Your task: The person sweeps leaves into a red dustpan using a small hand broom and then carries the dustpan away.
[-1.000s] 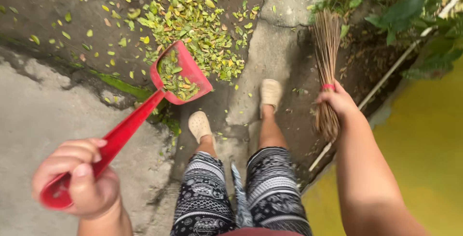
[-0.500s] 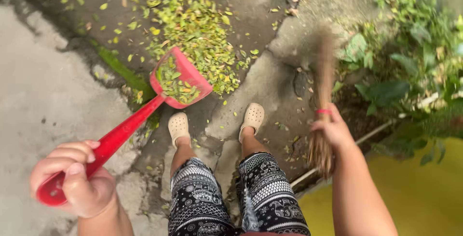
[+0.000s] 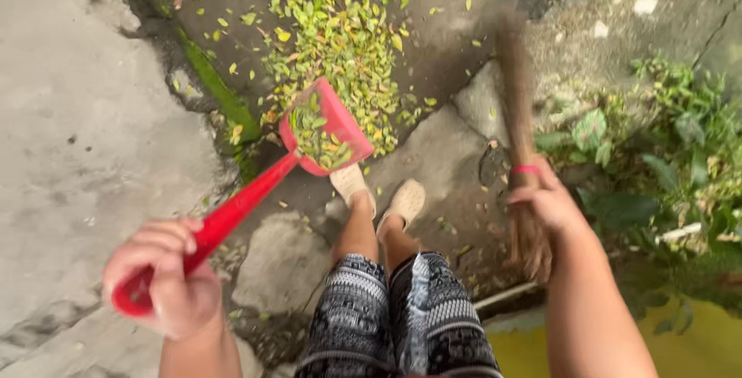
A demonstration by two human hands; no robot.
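- At about 7 o'clock in the view, the left hand (image 3: 166, 281) is wrapped tight round the end of the red dustpan (image 3: 255, 192), whose long handle runs up toward 1 o'clock to the scoop, held clear of the ground just above the person's feet (image 3: 379, 196).
- Inside the scoop sits a load of green and yellow leaves, so the step in hand looks like carrying a gathered load; the scoop is tilted, so keeping it level would matter to avoid spilling.
- At 12 o'clock from the scoop, touching its far edge in the view, lies the leaf pile (image 3: 340, 38) on the dark wet ground, with loose leaves scattered round it.
- At 3 o'clock, the right hand (image 3: 545, 200) is closed round the stick broom (image 3: 518, 115) near its pink band, bristles pointing up toward 12 o'clock and well apart from the pile.
- Much of the pile remains on the ground, so by my judgement more sweeping toward the pan is called for once the load is dealt with.
- Broom bristles are blurred, and whether their tips touch the ground cannot be told.
- Part of the near foot is hidden under the scoop; the plants (image 3: 657, 154) at 3 o'clock are soft and run off the frame.
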